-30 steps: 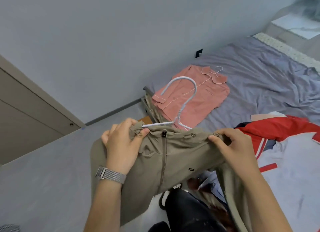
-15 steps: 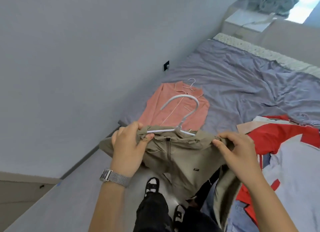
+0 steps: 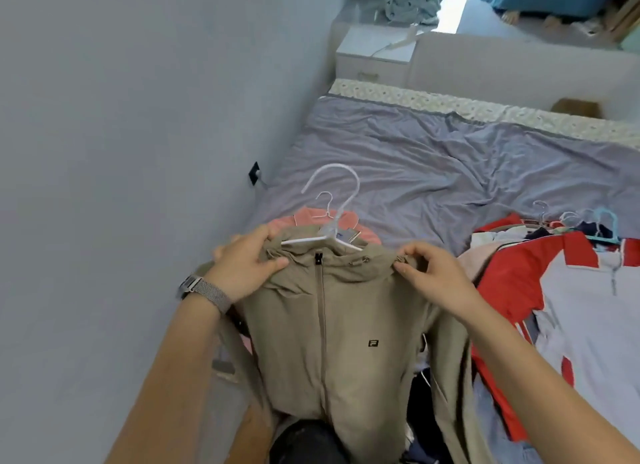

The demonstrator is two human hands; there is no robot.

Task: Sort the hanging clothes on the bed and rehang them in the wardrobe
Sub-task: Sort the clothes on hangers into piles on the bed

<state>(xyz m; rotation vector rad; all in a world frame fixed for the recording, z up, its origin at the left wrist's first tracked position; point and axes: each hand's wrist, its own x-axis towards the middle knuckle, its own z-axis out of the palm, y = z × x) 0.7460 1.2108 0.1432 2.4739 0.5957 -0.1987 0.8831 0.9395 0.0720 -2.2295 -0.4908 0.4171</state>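
Left hand (image 3: 247, 264): gripping the left shoulder of the khaki zip-up jacket (image 3: 332, 328), thumb on the front of the fabric, fingers curled over the shoulder edge; mesh-band watch (image 3: 204, 290) on the wrist.
Right hand (image 3: 431, 273): pinching the jacket's right shoulder near a small metal toggle, thumb and fingertips closed on the cloth.
Khaki zip-up jacket: held up between both hands over the near edge of the bed (image 3: 433, 165), front facing the camera, zip closed to the collar, small dark logo on the chest, sleeves hanging down at the sides.
White plastic hanger (image 3: 332, 221): inside the jacket's neck, arms under the collar, hook rising upright above it.
Pink shirt (image 3: 311, 221): flat on the bed just beyond the jacket, mostly hidden by it, with a thin wire hanger hook showing at its collar.
Red and white garment (image 3: 554, 290): spread on the bed to the right, beside the right forearm, touching the jacket's sleeve or not: cannot tell.
Other clothes on hangers (image 3: 571, 221): bunched at the right edge of the bed beyond the red and white garment, several hooks showing, one light blue.
Bed: covered by a rumpled grey-purple sheet, a patterned strip along the far edge.
Nightstand (image 3: 374, 53): white, beyond the bed's far corner, against the wall.
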